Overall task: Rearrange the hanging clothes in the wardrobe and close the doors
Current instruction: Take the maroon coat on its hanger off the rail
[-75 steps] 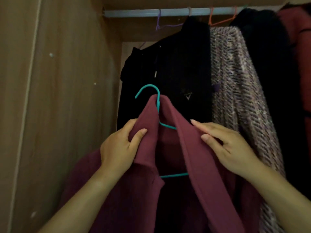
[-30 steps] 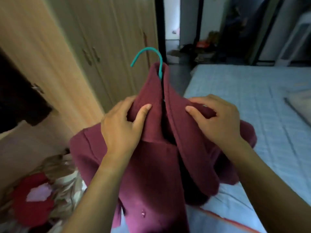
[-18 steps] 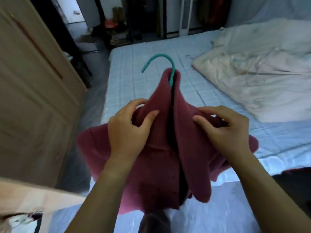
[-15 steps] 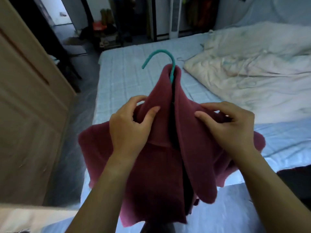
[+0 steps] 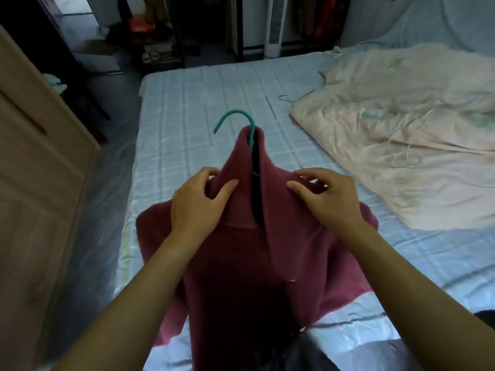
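Over the bed [image 5: 203, 97], the left hand [image 5: 198, 207] and right hand [image 5: 329, 202] are each pinching the coat [image 5: 241, 263] shoulders, keeping it seated on its hanger [image 5: 235, 121].

Teal hanger [image 5: 242, 121]: only hook & a bit of neck show, shoulders & bar buried in the maroon coat [image 5: 241, 263]. Coat hem cut off at 6 o'clock edge. Left hand [image 5: 198, 204] & right hand [image 5: 329, 199]: fingertips tucked behind collar folds. Quilt [image 5: 401, 145] runs off at 3 o'clock. Wardrobe door [image 5: 32, 183] cropped at 9. Clutter on the floor [image 5: 144, 28] at 11 too dim to ID.
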A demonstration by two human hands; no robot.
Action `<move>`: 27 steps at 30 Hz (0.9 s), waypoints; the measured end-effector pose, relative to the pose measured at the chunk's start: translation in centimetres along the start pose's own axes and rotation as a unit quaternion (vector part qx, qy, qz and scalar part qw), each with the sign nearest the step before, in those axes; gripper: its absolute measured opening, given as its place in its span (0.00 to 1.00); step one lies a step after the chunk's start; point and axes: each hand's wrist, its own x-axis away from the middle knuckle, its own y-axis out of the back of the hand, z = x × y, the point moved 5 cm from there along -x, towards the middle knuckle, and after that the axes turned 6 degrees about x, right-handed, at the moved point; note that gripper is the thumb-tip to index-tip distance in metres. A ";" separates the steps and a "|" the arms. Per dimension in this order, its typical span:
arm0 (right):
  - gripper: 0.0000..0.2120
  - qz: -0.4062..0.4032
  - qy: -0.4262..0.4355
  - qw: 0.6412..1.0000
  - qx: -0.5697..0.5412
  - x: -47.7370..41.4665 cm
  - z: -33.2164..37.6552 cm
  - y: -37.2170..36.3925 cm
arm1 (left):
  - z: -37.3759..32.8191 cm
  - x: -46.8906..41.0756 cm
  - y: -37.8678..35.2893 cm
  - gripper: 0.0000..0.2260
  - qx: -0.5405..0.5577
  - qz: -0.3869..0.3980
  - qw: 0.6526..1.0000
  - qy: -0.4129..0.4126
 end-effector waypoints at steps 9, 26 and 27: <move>0.10 0.184 0.040 0.981 -0.038 -5.2 -5.1 -9.4 | 6.7 -2.8 -2.7 0.15 -0.085 -0.014 0.991 0.101; 0.26 0.400 0.063 0.912 0.061 -11.8 -12.0 -27.2 | 19.0 -10.0 -7.5 0.30 -0.278 0.073 0.907 0.307; 0.28 0.408 0.075 0.906 0.078 -10.5 -12.2 -26.8 | 18.4 -8.1 -8.1 0.30 -0.270 0.072 0.911 0.303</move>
